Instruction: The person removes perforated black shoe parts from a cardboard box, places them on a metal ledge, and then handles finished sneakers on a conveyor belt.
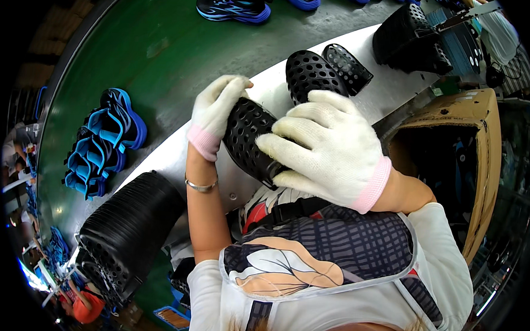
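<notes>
Both my hands wear white knit gloves with pink cuffs. A black perforated insole piece [247, 133] is held between them over a grey metal shelf [160, 162]. My left hand [215, 111] grips its far end. My right hand [327, 147] covers its near end with fingers spread over it. Two more black perforated pieces [324, 71] lie on the shelf just beyond my right hand.
A stack of black perforated pieces [128, 231] lies at the lower left, another stack [409, 39] at the upper right. Blue-and-black shoes [102, 142] and more shoes [232, 7] ride a green conveyor belt [152, 50]. An open cardboard box [464, 155] stands at the right.
</notes>
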A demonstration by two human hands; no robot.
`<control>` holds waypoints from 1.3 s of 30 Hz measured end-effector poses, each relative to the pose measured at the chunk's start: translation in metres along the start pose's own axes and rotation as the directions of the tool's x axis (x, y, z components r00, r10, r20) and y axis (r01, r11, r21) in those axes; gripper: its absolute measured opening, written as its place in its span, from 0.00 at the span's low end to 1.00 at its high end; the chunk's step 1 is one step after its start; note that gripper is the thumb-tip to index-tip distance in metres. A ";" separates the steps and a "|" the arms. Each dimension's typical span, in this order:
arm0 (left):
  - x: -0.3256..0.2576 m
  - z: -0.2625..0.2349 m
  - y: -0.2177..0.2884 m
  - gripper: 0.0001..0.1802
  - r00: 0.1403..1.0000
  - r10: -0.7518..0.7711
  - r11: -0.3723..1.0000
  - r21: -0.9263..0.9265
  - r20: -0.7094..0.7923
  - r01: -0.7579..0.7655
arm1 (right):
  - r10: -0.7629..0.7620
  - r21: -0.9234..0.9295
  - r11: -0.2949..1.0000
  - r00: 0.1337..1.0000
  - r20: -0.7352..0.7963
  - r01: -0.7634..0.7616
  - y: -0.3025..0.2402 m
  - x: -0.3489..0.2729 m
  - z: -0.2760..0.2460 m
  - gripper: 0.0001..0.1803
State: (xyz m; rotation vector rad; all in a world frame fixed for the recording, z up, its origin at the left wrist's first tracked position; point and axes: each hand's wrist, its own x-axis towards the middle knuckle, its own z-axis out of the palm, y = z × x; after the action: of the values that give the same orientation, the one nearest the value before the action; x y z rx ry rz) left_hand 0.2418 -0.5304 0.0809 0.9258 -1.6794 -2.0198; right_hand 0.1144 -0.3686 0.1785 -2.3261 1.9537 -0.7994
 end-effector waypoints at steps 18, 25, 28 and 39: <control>-0.006 -0.003 -0.041 0.33 0.987 0.035 0.928 -0.362 -0.160 -0.091 | 0.214 0.322 0.915 0.969 0.124 -0.244 0.038 0.012 -0.017 0.16; -0.025 -0.012 -0.060 0.31 0.949 0.032 0.956 -0.267 -0.313 -0.120 | -0.066 0.068 0.996 0.989 0.133 0.058 0.032 0.011 -0.017 0.23; -0.036 -0.002 -0.073 0.31 0.928 -0.002 0.967 -0.238 -0.372 -0.094 | -0.069 0.044 0.997 0.982 0.174 0.062 0.033 -0.001 0.001 0.23; -0.028 0.046 -0.101 0.28 0.843 0.079 0.966 -0.167 -0.531 -0.196 | -0.091 -0.022 0.995 0.982 0.168 0.096 0.035 -0.019 -0.001 0.24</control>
State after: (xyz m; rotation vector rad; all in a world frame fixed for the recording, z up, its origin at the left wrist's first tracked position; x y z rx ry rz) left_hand 0.2444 -0.4550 -0.0052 1.1128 -1.1667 -1.6162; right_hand 0.0798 -0.3585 0.1607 -2.4287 1.8140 -0.5617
